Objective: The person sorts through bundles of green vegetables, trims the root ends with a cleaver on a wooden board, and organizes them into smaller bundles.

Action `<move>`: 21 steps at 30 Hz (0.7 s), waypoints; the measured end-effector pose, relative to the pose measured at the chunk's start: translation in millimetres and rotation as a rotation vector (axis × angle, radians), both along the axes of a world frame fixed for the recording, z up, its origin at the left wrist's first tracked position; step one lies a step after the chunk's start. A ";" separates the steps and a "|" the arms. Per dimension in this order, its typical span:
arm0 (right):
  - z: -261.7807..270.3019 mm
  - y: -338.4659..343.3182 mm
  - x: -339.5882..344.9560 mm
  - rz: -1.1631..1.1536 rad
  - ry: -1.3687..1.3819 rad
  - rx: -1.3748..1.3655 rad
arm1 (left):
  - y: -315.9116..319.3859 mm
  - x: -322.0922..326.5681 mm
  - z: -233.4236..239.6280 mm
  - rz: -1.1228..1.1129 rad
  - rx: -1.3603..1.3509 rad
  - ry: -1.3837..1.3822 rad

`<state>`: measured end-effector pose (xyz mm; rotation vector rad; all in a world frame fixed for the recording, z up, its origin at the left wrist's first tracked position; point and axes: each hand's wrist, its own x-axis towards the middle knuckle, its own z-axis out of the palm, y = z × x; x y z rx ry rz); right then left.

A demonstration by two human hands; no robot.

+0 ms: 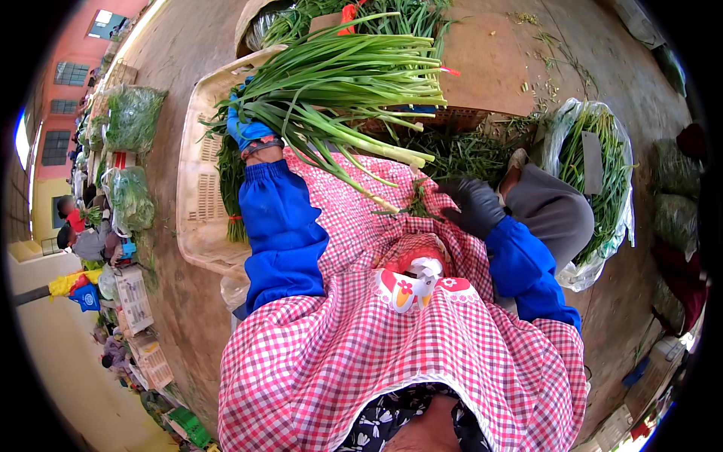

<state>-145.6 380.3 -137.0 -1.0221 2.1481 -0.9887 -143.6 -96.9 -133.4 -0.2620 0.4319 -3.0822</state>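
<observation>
My left hand (248, 125), in a blue glove, is closed around the leafy end of a large bunch of long green garlic-chive-like stalks (339, 79). Their pale cut ends point right, some hanging lower over my checked apron (350, 237). My right hand (477, 208), in a black glove, is apart from the bunch, its fingers spread beside a few loose leaves (418, 200) on the apron. Whether it touches those leaves is unclear. Below the left hand, a bundle with a red tie (232, 220) lies in a cream plastic crate (195, 226).
More greens (390, 17) lie ahead beside a brown board (486, 62). Leaf trimmings (474, 155) lie beyond my right hand. A plastic-lined container of greens (604, 152) stands at right, with a flat grey piece (592, 164) on it. People work at far left among wrapped bundles (135, 118).
</observation>
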 end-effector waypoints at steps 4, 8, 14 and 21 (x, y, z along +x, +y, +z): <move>19.7 -21.0 -17.6 -0.345 0.416 -0.299 | 29.3 4.7 10.3 0.037 -0.280 0.035; 4.9 -53.3 -41.6 -0.422 -0.143 -0.566 | 45.2 3.0 8.4 0.544 -0.733 -0.361; 2.2 -94.8 -52.7 -0.234 -0.376 -0.564 | 51.8 9.7 17.0 0.494 -0.844 -0.268; 21.7 -92.6 -26.8 -0.315 -0.674 -0.877 | 91.5 7.1 53.9 0.691 -0.834 -0.545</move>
